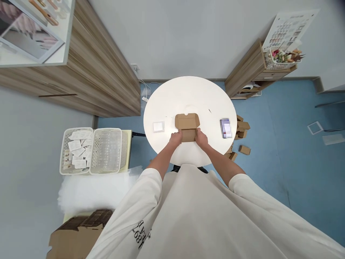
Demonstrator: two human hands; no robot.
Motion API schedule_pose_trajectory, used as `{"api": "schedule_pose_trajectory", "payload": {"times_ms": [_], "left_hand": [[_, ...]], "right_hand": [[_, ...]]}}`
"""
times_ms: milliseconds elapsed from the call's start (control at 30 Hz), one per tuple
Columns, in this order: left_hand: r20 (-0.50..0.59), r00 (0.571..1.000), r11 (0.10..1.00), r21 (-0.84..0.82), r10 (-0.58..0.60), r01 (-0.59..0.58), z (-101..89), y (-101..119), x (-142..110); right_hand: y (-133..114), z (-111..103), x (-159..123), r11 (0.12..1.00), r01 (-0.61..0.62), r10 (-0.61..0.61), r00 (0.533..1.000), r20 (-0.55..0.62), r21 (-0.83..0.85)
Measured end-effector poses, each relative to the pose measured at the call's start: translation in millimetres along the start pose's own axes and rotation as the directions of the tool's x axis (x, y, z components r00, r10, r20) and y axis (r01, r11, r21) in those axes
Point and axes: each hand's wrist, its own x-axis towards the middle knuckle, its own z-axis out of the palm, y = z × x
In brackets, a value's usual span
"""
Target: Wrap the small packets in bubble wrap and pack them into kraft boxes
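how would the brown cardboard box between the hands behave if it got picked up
The brown cardboard box is probably light for its size, since it looks made of thin folded card. Its lid would likely swing, as it lies open beyond a fold. The sides may flex slightly where the left hand and right hand hold them.

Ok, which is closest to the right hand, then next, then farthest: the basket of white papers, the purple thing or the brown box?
From the right hand, head view:
1. Brown box: touching it.
2. Purple thing: apart, to its right.
3. Basket of white papers: far left.
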Motion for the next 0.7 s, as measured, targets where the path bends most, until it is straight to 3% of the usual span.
{"api": "schedule_pose_trajectory", "payload": {"times_ms": [133,367,700], "left_hand": [[0.008,1.000,1.000,-0.005,-0.009,0.009,1.0,0,2],[-0.012,1.000,1.000,-0.009,0.004,-0.004,1.3,0,0],[-0.034,0.999,1.000,-0.001,0.001,-0.001,2.1,1,-2]], "right_hand": [[-4,0,2,0.997,0.028,-0.027,0.999,0.023,-0.074],[-13,8,5,0.993,-0.042,0.043,0.999,0.008,-0.106],[-7,8,11,0.991,-0.080,0.082,0.997,0.012,-0.108]]}}
